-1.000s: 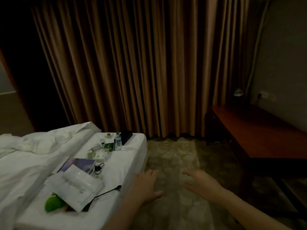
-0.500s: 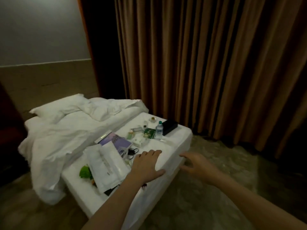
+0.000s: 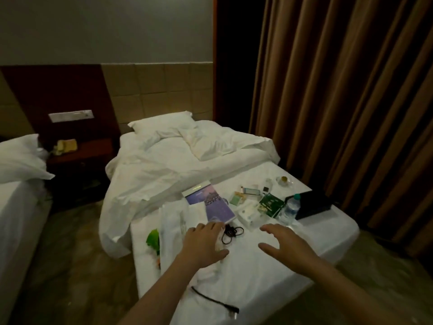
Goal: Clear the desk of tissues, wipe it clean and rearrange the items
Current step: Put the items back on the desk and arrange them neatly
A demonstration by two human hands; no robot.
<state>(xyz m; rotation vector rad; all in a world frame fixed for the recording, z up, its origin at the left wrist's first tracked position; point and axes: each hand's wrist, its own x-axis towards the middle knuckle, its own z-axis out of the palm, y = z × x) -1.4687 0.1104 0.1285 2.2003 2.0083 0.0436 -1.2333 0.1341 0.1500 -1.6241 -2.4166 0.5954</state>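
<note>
Both of my hands reach out over the foot of a white bed (image 3: 269, 273) strewn with items. My left hand (image 3: 203, 245) hovers with spread, relaxed fingers above a white plastic bag (image 3: 173, 221) and a coiled black cable (image 3: 230, 232). My right hand (image 3: 284, 246) is open too, palm down over bare sheet, holding nothing. Beyond the hands lie a purple booklet (image 3: 214, 202), a white box (image 3: 249, 213), a green packet (image 3: 271, 204), a water bottle (image 3: 290, 208) and a black case (image 3: 312, 205). No desk shows in this view.
A green object (image 3: 152, 239) pokes out at the bed's left edge. A black cord (image 3: 214, 300) lies near the front edge. Rumpled duvet (image 3: 164, 174) and pillow (image 3: 164, 124) cover the bed's head. Brown curtains (image 3: 351, 90) hang right; a nightstand with a phone (image 3: 64, 146) stands left.
The view has swung left from the curtain and wooden desk to the bed. Both hands have moved from above the floor to above the bed's foot, still holding nothing.
</note>
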